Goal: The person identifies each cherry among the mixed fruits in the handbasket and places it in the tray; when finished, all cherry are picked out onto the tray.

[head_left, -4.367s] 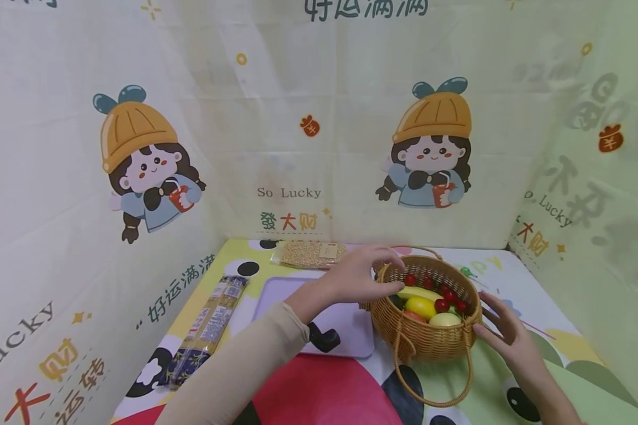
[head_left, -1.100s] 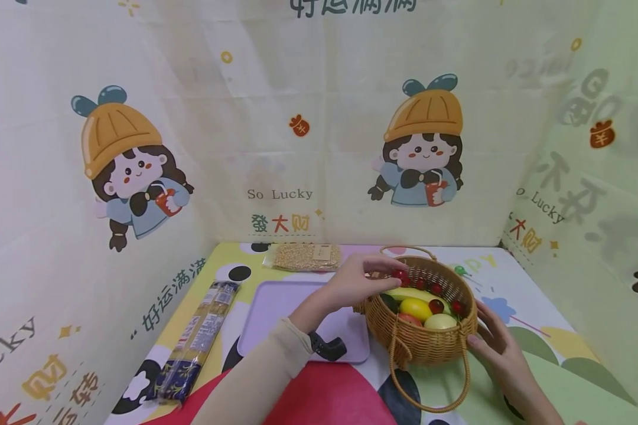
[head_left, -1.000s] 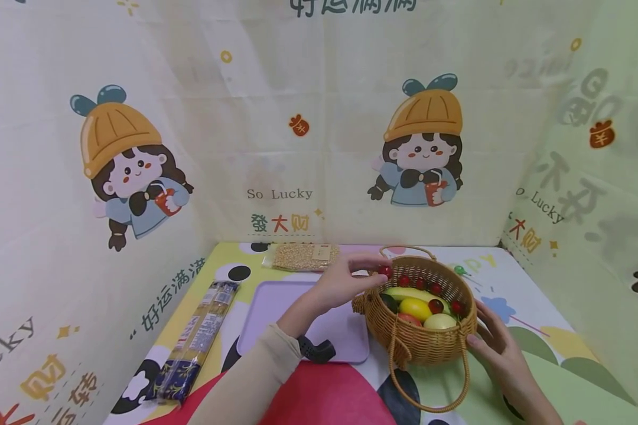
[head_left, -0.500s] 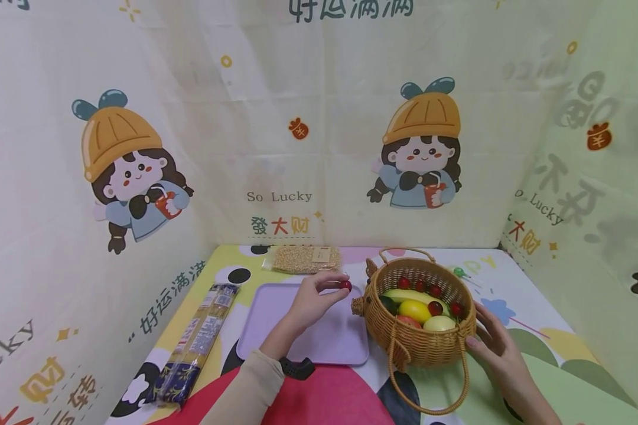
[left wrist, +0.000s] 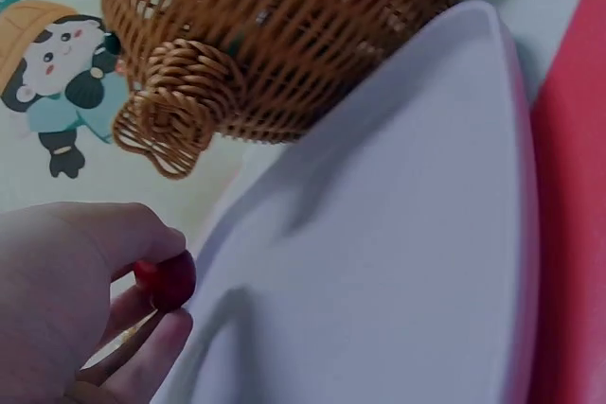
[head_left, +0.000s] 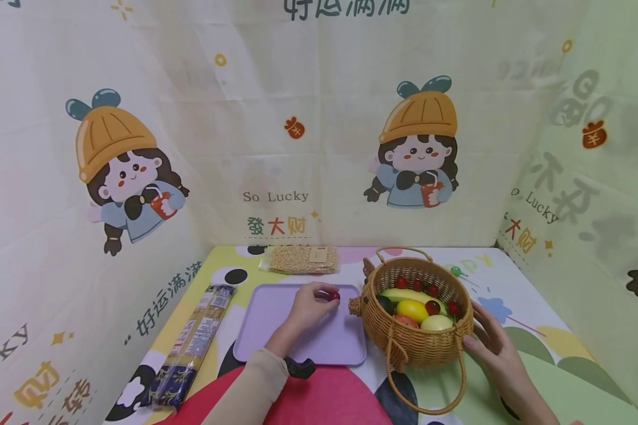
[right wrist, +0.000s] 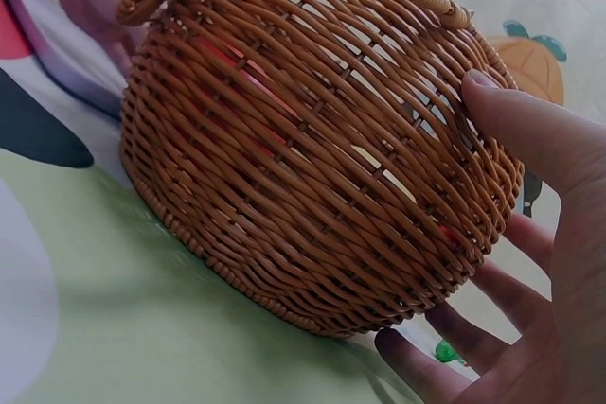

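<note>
My left hand [head_left: 308, 310] pinches a dark red cherry [head_left: 336, 296] between thumb and fingertips, over the purple tray [head_left: 260, 336]. In the left wrist view the cherry [left wrist: 170, 281] appears near the tray's edge; whether it touches the tray I cannot tell. A wicker basket [head_left: 430, 345] stands right of the tray. It holds several cherries [head_left: 432, 307], a banana [head_left: 404, 294], a lemon [head_left: 412, 310], a pale round fruit [head_left: 437, 322] and a partly hidden red one. My right hand [head_left: 502, 351] rests spread fingers and thumb on the basket's right side [right wrist: 322, 139].
A bag of grains [head_left: 300, 260] lies behind the tray. To its left is a long clear-and-blue packet [head_left: 197, 348], perhaps noodles. The basket's handle [head_left: 430, 407] droops toward the front. A printed cloth [head_left: 324, 147] hangs at the back and sides.
My left hand has picked a cherry out of the basket, carried it left and lowered it over the tray. My right hand has stayed at the basket's right side.
</note>
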`<state>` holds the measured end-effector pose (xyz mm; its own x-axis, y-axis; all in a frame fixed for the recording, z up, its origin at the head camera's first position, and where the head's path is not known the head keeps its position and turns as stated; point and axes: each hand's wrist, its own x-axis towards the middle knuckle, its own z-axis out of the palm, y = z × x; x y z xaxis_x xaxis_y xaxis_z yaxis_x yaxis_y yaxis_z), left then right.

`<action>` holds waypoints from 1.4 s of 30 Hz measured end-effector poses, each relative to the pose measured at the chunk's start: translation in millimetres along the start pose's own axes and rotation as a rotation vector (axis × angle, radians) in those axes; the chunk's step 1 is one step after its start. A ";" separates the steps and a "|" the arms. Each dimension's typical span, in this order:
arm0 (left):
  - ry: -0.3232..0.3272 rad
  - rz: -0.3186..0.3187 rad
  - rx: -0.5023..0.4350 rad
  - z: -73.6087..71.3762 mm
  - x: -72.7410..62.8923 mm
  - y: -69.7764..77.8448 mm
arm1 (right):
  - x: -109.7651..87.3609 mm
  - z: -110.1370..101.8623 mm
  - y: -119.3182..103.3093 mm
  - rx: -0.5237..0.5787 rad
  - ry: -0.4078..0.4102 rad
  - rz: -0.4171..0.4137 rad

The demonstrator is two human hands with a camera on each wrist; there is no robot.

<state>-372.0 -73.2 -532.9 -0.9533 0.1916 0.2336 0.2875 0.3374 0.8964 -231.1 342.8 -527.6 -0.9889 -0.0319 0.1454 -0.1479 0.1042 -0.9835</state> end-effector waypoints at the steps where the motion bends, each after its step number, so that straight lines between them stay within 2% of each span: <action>1: -0.002 0.007 0.022 1.2 0.7 -2.3 | 0.1 0.0 0.0 0.002 0.000 -0.002; 6: 0.000 0.046 0.091 5.4 0.4 -8.0 | -0.6 1.9 -2.5 0.004 0.001 -0.007; 15: 0.011 0.063 0.163 10.5 -1.8 -7.3 | -2.7 1.8 -5.3 0.006 0.006 -0.009; 25: 0.014 0.049 0.200 8.7 -2.5 -5.8 | -2.0 1.1 -3.1 -0.010 -0.001 -0.014; 29: 0.038 0.071 0.205 7.0 -4.2 -1.4 | -1.2 1.7 -1.6 -0.012 0.007 -0.011; 32: 0.078 0.122 0.185 5.7 -4.5 10.5 | -0.2 2.0 -0.6 -0.012 0.014 -0.002; 37: 0.102 0.245 0.127 6.9 -2.8 52.7 | 0.1 1.7 -0.1 -0.008 0.017 -0.006; 39: 0.072 0.296 0.101 8.9 -3.1 73.0 | -0.6 1.1 -0.3 -0.004 0.012 -0.017; 42: -0.008 0.371 0.079 14.0 -5.3 101.6 | -2.3 -0.1 -1.3 -0.005 0.006 -0.023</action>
<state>-336.5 -27.0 -448.3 -0.7823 0.3214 0.5337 0.6197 0.3138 0.7194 -228.6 342.8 -526.7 -0.9852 -0.0280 0.1691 -0.1711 0.1083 -0.9793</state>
